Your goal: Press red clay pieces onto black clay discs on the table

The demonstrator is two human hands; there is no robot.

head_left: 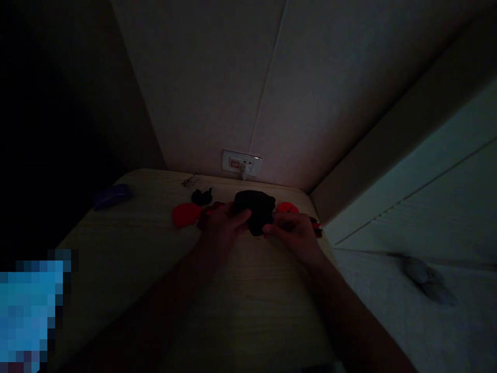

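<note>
Both hands hold a soft-looking black piece [255, 210] with an uneven outline, raised a little over the wooden table; the dim light hides its material. My left hand [225, 223] is closed on its left side, thumb across the front. On its lower right edge, my right hand [293, 233] pinches with thumb and fingers. A bright red rounded piece [185, 215] and a darker red piece [205, 216] lie beside my left hand. Behind my right hand sits a red round piece with dark dots [288, 207], and a red-and-black piece [317, 228] is to its right.
A small black lump [202, 197] and a thin crumpled item [190, 181] lie toward the back of the table [248, 305]. A purple item [112, 196] rests at its left edge. A wall socket [241, 163] holds a plug. A greyish object [427, 280] lies at right.
</note>
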